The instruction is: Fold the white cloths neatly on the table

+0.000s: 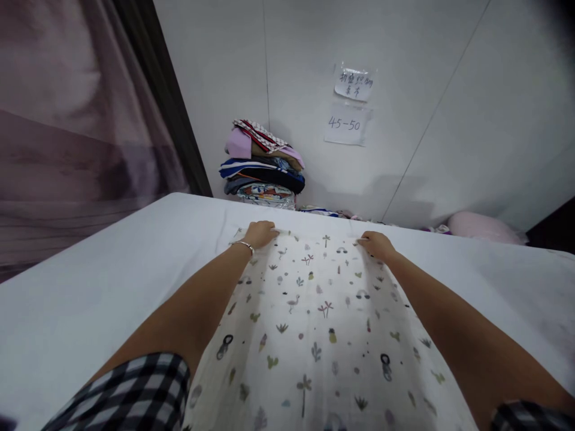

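A white cloth (314, 323) printed with flamingos, palm trees, cacti and rainbows stretches from the far side of the white table towards my body. My left hand (261, 234) is closed on its far edge, left of the middle, and a bracelet circles that wrist. On the right, my right hand (376, 245) pinches the same far edge. Between both hands the edge runs nearly straight. A small corner of the cloth shows beyond my left hand. The near end of the cloth passes out of view at the bottom.
The white-covered table (112, 275) spreads to both sides. Behind it, a stack of folded fabrics (265, 167) stands against the wall, with a pink bundle (483, 227) at the right. Two paper signs (348, 124) hang on the wall. A pinkish curtain (67, 120) hangs at left.
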`<state>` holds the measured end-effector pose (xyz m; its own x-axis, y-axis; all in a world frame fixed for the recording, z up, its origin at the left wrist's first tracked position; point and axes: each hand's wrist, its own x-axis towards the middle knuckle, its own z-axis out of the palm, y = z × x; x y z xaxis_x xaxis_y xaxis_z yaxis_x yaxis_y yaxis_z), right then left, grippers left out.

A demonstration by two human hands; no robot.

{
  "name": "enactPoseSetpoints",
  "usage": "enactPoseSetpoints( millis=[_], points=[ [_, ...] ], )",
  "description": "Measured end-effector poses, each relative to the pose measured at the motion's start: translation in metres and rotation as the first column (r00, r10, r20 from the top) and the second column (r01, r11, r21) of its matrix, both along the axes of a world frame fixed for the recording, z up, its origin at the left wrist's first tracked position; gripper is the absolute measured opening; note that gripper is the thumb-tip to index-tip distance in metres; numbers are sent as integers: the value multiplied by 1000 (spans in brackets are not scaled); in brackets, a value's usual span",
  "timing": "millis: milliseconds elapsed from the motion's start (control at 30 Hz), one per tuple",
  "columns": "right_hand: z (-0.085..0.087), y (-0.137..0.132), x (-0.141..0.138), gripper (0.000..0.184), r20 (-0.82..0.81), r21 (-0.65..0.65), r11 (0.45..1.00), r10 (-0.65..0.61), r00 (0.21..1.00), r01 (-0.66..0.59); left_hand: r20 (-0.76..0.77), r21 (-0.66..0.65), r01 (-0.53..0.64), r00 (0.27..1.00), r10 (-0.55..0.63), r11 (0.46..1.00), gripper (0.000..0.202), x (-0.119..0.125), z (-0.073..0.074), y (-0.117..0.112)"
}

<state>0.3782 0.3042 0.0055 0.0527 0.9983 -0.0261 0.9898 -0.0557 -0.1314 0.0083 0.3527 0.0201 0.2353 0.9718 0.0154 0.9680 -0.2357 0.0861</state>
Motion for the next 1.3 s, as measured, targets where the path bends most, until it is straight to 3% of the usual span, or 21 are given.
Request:
enactPoseSetpoints(
  millis=[167,300,500,600,767,967,1067,1133,1200,1233,1300],
  points=[
    [-17,1,-13,29,64,78,996,-39,997,34,3,55,-99,995,99,994,30,11,-18,0],
    [-23,0,-2,35,81,62,998,-20,996,15,16,58,-111,994,110,992,32,6,-28,4],
    [-12,-14,42,33,97,10,1000,-9,995,8,14,30,-82,997,82,996,33,-38,-19,11],
    [-14,-17,48,26,127,49,998,-56,990,50,2,62,-118,993,118,991,27,-53,-16,10],
    [-25,-15,38,29,168,150,979,-166,972,141,-4,142,-202,979,204,969,26,-52,-24,8],
    [-28,-18,39,32,186,189,973,-165,969,130,112,173,-279,958,262,945,28,-53,-27,7],
    [-32,-28,24,42,137,227,972,-88,987,55,223,260,-221,961,164,940,34,-50,-30,-7],
    [-37,-36,5,50,95,208,974,67,993,-86,193,288,-56,981,0,956,41,-45,-37,-21],
    [-42,-43,-13,56,54,132,963,230,972,-235,125,215,105,983,-134,971,49,-41,-44,-34],
    [-43,-45,-20,58,32,86,956,280,960,-281,100,159,131,984,-148,979,54,-41,-47,-38],
    [-46,-45,-26,60,2,8,958,287,958,-287,73,65,59,995,-64,996,61,-44,-50,-40]
  ],
)
